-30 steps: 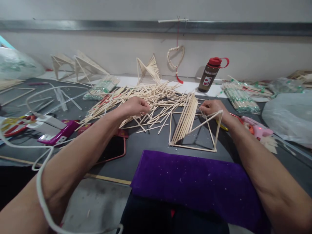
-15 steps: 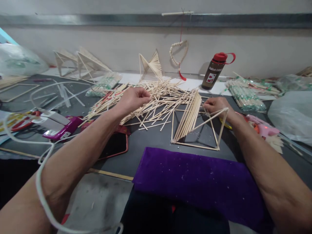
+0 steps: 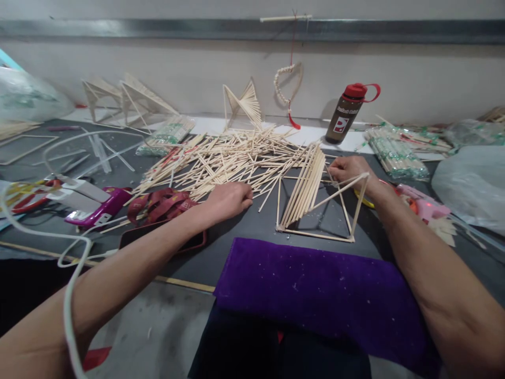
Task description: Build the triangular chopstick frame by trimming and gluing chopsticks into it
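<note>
My left hand [image 3: 231, 201] is closed, low over the grey table at the near edge of a loose pile of thin wooden sticks [image 3: 221, 158]. Its fingertips point down, and whatever they pinch is hidden. My right hand [image 3: 350, 169] is closed at the far side of a stick frame [image 3: 315, 236], its fingers pinched at the back corner. This frame stands on the table, with a slanted row of sticks [image 3: 305, 184] set side by side along its left. Nearest me, a purple cloth [image 3: 315, 284] drapes over the table edge and my lap.
A pink glue gun [image 3: 424, 202] lies right of my right forearm. On the left are a purple glue gun [image 3: 94, 208], a white cable [image 3: 74, 236], a red lanyard [image 3: 161, 204] and a phone [image 3: 193, 241]. A bottle [image 3: 343, 116] and a finished stick model [image 3: 244, 102] stand behind.
My left hand has come down from above the stick pile toward me, to the table surface. The red lanyard is now uncovered. My right hand and the frame have stayed in place.
</note>
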The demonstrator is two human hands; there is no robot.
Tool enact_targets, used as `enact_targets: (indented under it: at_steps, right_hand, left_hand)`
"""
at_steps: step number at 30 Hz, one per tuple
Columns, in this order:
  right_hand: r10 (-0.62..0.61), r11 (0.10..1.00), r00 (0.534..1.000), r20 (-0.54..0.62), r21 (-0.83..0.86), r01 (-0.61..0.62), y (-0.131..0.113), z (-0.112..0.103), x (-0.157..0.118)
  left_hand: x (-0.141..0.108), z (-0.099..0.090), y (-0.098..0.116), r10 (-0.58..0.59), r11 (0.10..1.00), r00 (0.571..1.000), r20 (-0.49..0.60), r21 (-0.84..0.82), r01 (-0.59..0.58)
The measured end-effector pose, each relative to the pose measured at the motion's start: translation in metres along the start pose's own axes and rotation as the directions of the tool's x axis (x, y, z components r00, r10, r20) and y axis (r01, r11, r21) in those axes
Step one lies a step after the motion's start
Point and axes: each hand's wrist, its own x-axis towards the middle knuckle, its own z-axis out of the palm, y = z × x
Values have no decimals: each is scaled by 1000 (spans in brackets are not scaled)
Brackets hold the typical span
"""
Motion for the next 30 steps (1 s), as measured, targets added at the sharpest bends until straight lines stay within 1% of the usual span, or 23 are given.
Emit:
enact_targets:
  at_steps: [5,9,11,13,14,17,20,22,25,26,28,30]
  right_hand:
    - [5,1000,1000,-2,25,-5,2,2,1]
    - [-13,1000,1000,-3,17,13,0,1,1]
    - [-10,1000,1000,-3,23,10,-1,0,1]
    - [0,999,1000,-7,33,0,-1,0,1]
    - [5,999,1000,-10,35,-5,-1,1,2]
    - [7,1000,1000,-15,31,-6,-1,1,2]
    - [11,999,999,-40,34,-9,-5,-4,0]
    - [22,999,998,-66,39,-19,-9,-11,-2]
    - [47,997,995,-83,67,-42,-16,-24,-5]
    - [63,994,994,-85,95,-55,-17,-28,-5]
    - [94,984,991,-93,159,-78,-17,-32,-5]
    - [109,975,989,-96,203,-88,-14,-34,-4]
  left_hand:
    - [15,-1,-8,-122,990,992,-42,60,125]
    - [29,-7,-21,-230,967,966,-119,87,241]
    - [31,-10,-20,-270,954,951,-153,94,286]
    - [29,-12,-11,-257,958,954,-157,86,272]
    - [28,-12,-4,-227,968,963,-145,73,239]
    - [24,-7,20,-122,993,991,-57,-4,122]
    - [27,-2,34,-137,991,990,17,-1,137]
    - [32,-2,34,-160,987,987,15,31,160]
    - [42,-3,25,-194,978,981,-22,67,195]
    - [45,-4,22,-221,971,974,-37,84,224]
    - [50,-7,16,-261,958,962,-84,100,269]
    - [52,-9,16,-266,958,953,-145,70,278]
